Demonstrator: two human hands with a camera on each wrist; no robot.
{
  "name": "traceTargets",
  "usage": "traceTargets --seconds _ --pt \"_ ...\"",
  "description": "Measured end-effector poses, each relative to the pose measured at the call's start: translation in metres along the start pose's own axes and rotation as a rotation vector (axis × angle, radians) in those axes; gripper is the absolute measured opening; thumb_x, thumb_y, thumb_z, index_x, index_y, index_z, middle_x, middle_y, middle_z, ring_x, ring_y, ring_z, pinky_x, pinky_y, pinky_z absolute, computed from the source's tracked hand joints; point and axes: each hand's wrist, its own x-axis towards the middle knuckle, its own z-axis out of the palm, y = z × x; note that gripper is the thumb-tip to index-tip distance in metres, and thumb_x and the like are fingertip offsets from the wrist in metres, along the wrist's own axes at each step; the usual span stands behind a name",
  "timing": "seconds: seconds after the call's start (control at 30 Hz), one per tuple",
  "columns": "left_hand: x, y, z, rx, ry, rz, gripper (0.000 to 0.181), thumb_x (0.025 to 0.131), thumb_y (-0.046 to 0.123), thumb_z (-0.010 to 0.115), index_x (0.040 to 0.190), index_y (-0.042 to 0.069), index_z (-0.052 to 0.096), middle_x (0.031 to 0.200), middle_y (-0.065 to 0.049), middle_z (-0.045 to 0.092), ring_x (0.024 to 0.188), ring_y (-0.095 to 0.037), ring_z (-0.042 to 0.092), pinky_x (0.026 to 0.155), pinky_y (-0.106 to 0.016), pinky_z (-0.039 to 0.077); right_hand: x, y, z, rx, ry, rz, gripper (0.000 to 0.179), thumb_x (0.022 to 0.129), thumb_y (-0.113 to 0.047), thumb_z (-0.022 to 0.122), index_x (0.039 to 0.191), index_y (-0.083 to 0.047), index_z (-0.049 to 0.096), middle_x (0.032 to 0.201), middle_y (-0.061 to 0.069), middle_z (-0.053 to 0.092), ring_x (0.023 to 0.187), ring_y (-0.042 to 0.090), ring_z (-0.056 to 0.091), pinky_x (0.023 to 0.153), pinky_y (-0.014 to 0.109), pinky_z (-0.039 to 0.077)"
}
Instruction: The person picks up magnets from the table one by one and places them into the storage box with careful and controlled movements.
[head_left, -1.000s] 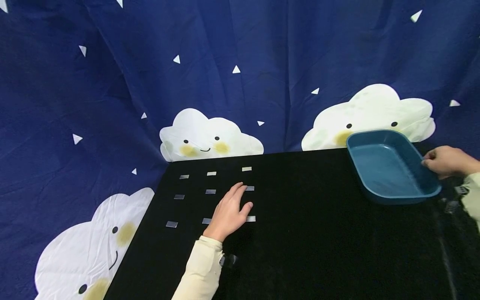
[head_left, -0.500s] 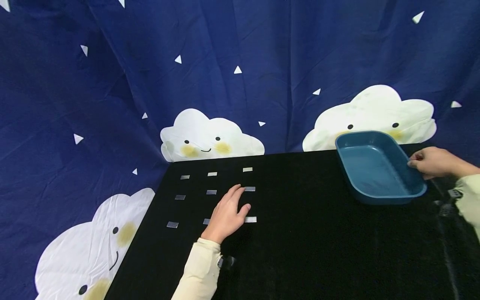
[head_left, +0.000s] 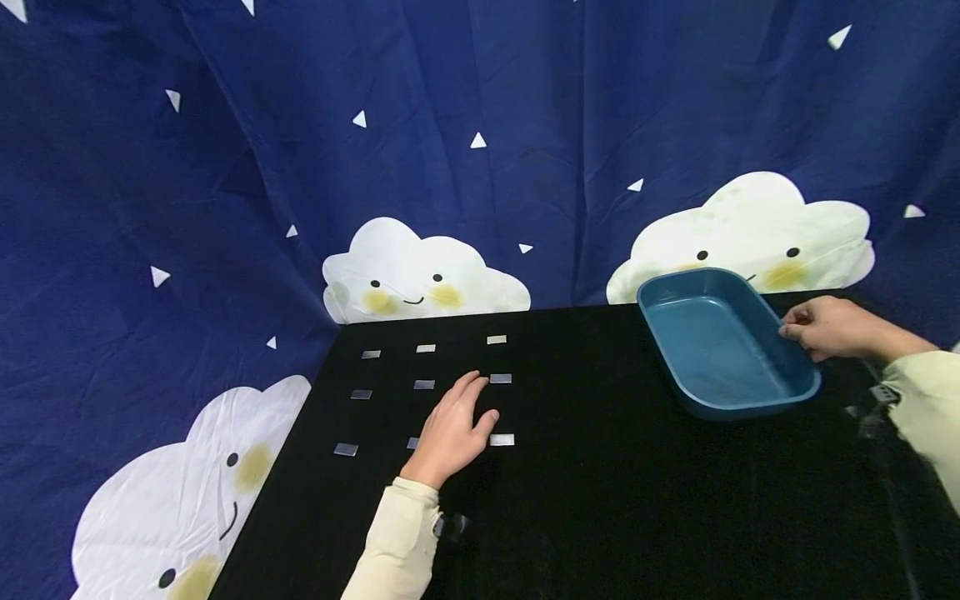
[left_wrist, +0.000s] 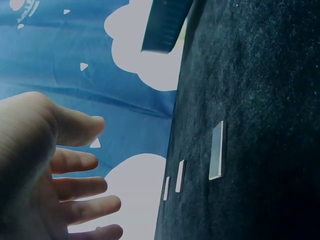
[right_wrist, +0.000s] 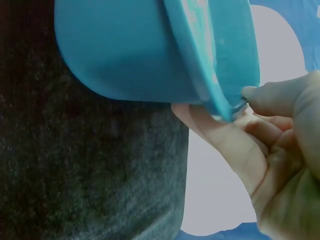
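A teal rectangular plastic basin [head_left: 723, 342], with nothing seen in it, is at the right of the black table. My right hand [head_left: 843, 327] pinches its right rim between thumb and fingers; the right wrist view shows the thumb inside the basin [right_wrist: 125, 55] and fingers beneath the rim. My left hand [head_left: 452, 429] hovers with relaxed, spread fingers above small flat rectangular pieces laid out in rows. Closest to it are a piece [head_left: 501, 378] by the fingertips and a piece [head_left: 502, 439] by the thumb. It holds nothing, as the left wrist view of the hand [left_wrist: 65, 170] also shows.
More of these pieces, such as one [head_left: 346, 449] at the left, lie on the black cloth-covered table [head_left: 637, 500]. A blue curtain [head_left: 420, 125] with white clouds and triangles hangs behind and to the left of it.
My right hand has moved left with the basin, bringing it nearer the rows of pieces. The left hand has stayed almost where it was.
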Motion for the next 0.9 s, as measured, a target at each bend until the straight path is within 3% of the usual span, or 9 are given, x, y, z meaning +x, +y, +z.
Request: traceTargets --seconds 0.43,0.9 --pt "-0.004 -0.01 -0.005 0.046 0.056 -0.005 0.051 0.095 0.027 0.06 0.141 0.007 0.052 0.155 -0.013 0.043 0.14 -0.034 0.046 0.11 -0.055 0.041 -0.001 -0.025 0.008 0.057 -0.046 -0.022 0.034 0.098 -0.012 0.047 0.113 0.016 0.057 0.079 0.009 0.062 0.075 0.017 0.067 0.068 0.037 0.06" --pt "-0.008 -0.015 -0.003 0.047 -0.008 -0.053 0.051 0.095 0.029 0.061 0.141 0.008 0.052 0.156 -0.013 0.041 0.142 -0.035 0.043 0.113 -0.055 0.039 0.002 -0.039 0.019 0.124 -0.101 -0.032 0.035 0.1 -0.018 0.048 0.118 0.012 0.057 0.081 0.007 0.062 0.08 0.017 0.069 0.071 0.033 0.06"
